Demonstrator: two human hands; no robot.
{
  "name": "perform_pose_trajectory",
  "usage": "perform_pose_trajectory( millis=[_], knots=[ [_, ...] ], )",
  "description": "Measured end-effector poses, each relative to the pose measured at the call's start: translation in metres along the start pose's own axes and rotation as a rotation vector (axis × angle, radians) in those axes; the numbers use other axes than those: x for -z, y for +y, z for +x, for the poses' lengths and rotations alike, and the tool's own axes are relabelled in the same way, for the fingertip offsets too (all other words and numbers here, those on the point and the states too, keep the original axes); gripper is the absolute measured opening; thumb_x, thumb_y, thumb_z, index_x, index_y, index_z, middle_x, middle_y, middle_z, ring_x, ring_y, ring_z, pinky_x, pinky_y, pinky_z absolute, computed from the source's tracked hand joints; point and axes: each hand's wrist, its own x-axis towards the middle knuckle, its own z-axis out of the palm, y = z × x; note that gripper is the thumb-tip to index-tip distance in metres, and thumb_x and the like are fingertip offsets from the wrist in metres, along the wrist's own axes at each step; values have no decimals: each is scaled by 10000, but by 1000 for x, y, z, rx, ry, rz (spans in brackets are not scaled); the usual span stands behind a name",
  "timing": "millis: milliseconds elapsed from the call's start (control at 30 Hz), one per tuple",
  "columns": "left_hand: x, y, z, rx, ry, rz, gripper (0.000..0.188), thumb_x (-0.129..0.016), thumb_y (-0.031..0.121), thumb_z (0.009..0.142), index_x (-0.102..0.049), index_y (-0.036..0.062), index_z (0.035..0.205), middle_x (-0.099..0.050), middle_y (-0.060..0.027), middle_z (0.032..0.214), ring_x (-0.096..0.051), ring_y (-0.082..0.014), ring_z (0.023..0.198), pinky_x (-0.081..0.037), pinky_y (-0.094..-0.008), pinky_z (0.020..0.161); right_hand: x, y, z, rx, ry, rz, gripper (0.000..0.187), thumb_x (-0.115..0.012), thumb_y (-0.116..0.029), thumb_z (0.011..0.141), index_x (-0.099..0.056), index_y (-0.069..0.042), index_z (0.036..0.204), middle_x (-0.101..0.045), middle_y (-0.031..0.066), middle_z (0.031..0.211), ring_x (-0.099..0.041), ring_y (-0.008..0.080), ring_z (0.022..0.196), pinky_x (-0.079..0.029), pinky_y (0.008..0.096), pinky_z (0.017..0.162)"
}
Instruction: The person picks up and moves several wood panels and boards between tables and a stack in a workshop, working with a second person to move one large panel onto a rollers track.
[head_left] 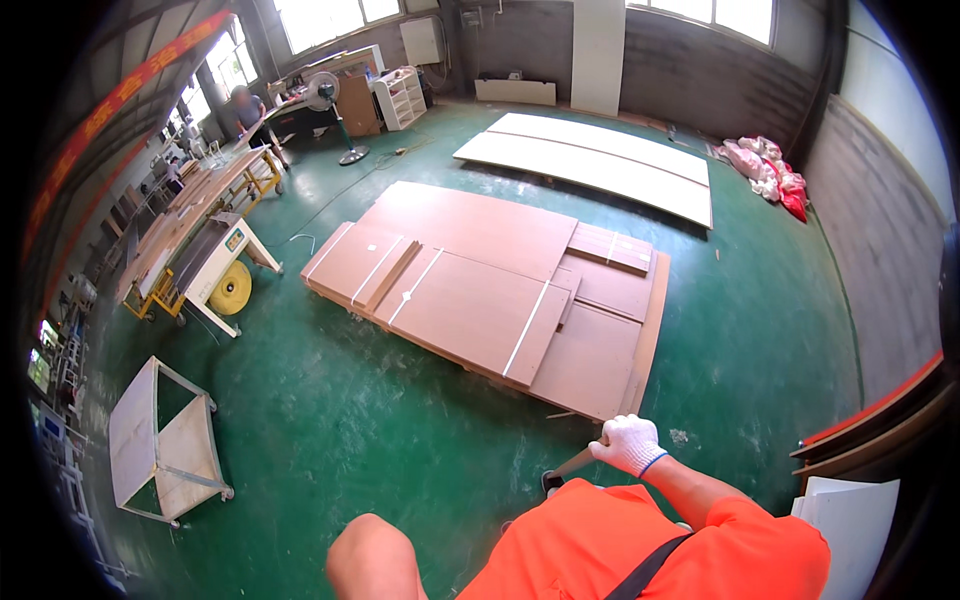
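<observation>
- Right hand (627, 443), in a white work glove with a blue cuff, is clenched tight around the end of a thin wooden strip (572, 466) that slants down to the left, low in the picture just right of centre.
- The strip's lower end sits by a small dark piece (551, 482) at the edge of the orange shirt; what that piece is, I cannot tell.
- Left hand: not in view. Only a bare rounded bit of the person shows at the bottom edge, left of the orange shirt (640, 540).
- A dark strap (648, 567) runs across the shirt.
- Just beyond the gloved hand, on the green floor (330, 420), lies a low stack of brown boards (490, 275), flat, overlapping, with pale strips across several of them.
- Further back, long pale panels (590, 155) lie flat on the floor, well apart from the brown stack.
- Far right by the wall, a heap of pink and red bags (768, 172).
- Near right, boards lean on edge (870, 425), with a white sheet (850, 530) below them.
- Near left, a small trolley frame on castors (165, 445) with pale board sides.
- Left middle, a saw machine (205, 265) with a yellow wheel, and behind it a long worktop (205, 190) carrying boards.
- Far left, a standing fan (325, 95), a white shelf unit (402, 97), and another person (243, 108) at the end of the worktop.
</observation>
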Motion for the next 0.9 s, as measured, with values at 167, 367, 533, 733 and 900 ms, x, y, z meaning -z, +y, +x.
perform_pose_trajectory(
  millis=[167, 367, 533, 733, 900],
  knots=[
    [-10, -6, 20, -280, 75, 87, 252, -527, 269, 972, -462, 160, 754, -441, 61, 715, -444, -124, 600, -346, -288, 586, 6, 7, 18, 1, -33, 1, 360, -668, -477, 773, -725, -126, 720, -717, 112, 838, -694, 291, 836, -566, 413, 726],
    [-11, -7, -23, 52, -91, 4, 212, -531, 253, 978, -522, 129, 807, -497, 6, 707, -502, -165, 597, -412, -321, 569, 15, 16, 29, -35, -189, -3, 391, -640, -502, 781, -774, -134, 797, -734, 129, 896, -707, 302, 893, -572, 419, 761],
    [-25, -17, -32, 277, -145, -300, 179, -551, 188, 960, -537, 100, 805, -540, -45, 669, -539, -207, 556, -458, -321, 522, 26, 12, 35, -12, -457, -42, 469, -574, -525, 796, -791, -116, 865, -749, 152, 905, -727, 328, 851, -573, 450, 732],
    [-6, -40, -33, 696, -334, -1024, 86, -530, 71, 955, -554, 51, 876, -619, -124, 728, -630, -285, 615, -553, -403, 613, 37, 21, 57, 11, -674, -97, 525, -545, -583, 842, -783, -126, 944, -745, 147, 911, -715, 327, 881, -557, 411, 749],
    [2, -48, -20, 844, -380, -1375, 259, -549, 304, 994, -606, 52, 993, -608, -75, 871, -618, -240, 777, -476, -463, 715, 34, 18, 87, 106, -799, -75, 583, -541, -648, 840, -778, -157, 1045, -752, 113, 1029, -708, 309, 986, -551, 404, 850]
  ],
)
